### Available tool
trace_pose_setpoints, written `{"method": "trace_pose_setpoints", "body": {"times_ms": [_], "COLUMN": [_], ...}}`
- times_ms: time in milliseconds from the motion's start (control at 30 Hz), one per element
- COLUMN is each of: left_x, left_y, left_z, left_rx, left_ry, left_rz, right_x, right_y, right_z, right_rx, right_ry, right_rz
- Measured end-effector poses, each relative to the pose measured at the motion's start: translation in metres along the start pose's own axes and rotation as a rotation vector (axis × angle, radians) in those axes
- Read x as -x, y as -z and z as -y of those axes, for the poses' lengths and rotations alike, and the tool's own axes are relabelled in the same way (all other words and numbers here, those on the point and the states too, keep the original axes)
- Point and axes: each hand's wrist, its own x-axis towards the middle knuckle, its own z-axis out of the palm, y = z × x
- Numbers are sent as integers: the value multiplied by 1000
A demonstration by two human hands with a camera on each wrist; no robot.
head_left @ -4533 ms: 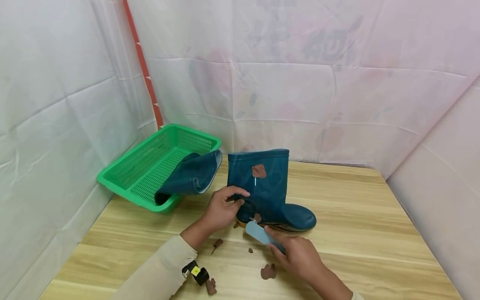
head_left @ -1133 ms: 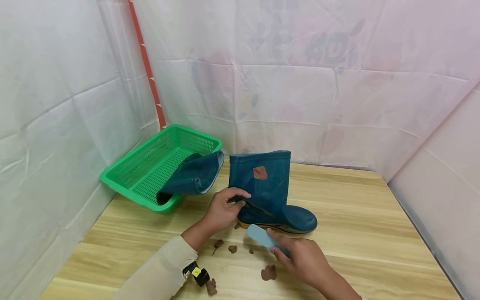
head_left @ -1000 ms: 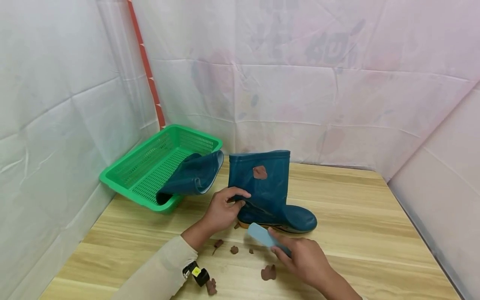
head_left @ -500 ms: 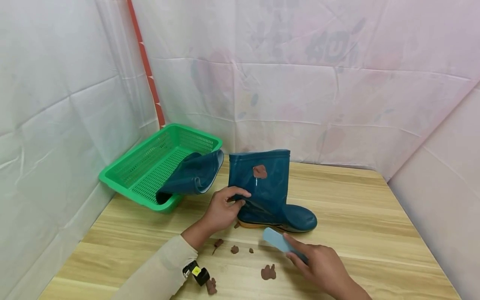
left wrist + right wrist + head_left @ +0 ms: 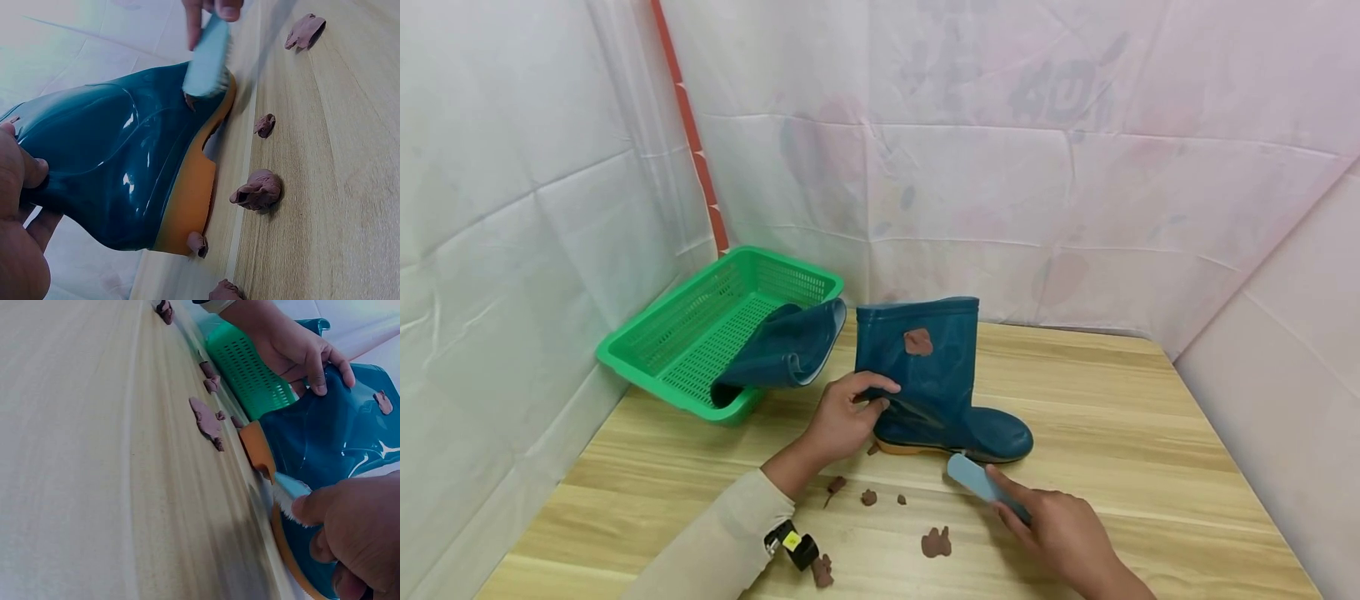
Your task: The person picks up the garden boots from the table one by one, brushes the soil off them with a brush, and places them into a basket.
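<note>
A dark blue rubber boot (image 5: pixel 936 383) with an orange sole stands on the table, toe to the right. My left hand (image 5: pixel 842 421) pinches the back of its shaft near the ankle. In my right hand (image 5: pixel 1063 529) is a light blue scrubbing brush (image 5: pixel 981 479), its white bristles against the boot's side just above the sole, forward of the heel. Beside the brush head, a brown bit (image 5: pixel 189 101) clings to the boot in the left wrist view. Higher on the shaft sticks a flat brown clay-like patch (image 5: pixel 917 342).
Several brown lumps lie on the table (image 5: pixel 1150 467), among them a flat piece (image 5: pixel 936 542) and a small one (image 5: pixel 868 497). At the left, a green basket (image 5: pixel 640 367) holds a second blue boot (image 5: pixel 782 346), its shaft over the rim. White sheets (image 5: pixel 970 183) enclose the table.
The brown lump above the heel has come off, and a new small lump lies on the table. The brush has moved right along the boot toward the toe. My left hand keeps its grip.
</note>
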Motion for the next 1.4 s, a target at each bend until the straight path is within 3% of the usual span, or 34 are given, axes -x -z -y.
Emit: {"method": "trace_pose_setpoints", "body": {"times_ms": [167, 333, 433, 500, 633, 733, 800, 933, 1033, 1400], "left_x": [0, -1, -1, -1, 0, 0, 0, 0, 0, 0], "left_y": [0, 1, 0, 0, -1, -1, -1, -1, -1, -1], "left_z": [0, 0, -1, -2, -3, -4, -4, -3, -3, -3], "left_rx": [4, 7, 3, -5, -12, -14, -18, -20, -20, -5], "left_ry": [-6, -6, -1, 7, 20, 21, 21, 18, 17, 5], "left_rz": [-1, -3, -9, -9, -5, -4, -5, -5, -6, -4], "right_x": [1, 1, -1, -2, -1, 0, 1, 2, -1, 4], "right_y": [-1, 0, 1, 0, -2, -3, -4, -4, -2, 8], "right_z": [-2, 0, 2, 3, 2, 2, 2, 4, 7, 1], "right_rx": [-26, -61, -42, -30, -27, -35, -47, -73, -63, 30], "right_ry": [3, 75, 55, 20, -56, -73, -52, 31, 37, -76], "right_rz": [52, -78, -140, -117, 24, 84, 78, -18, -73, -1]}}
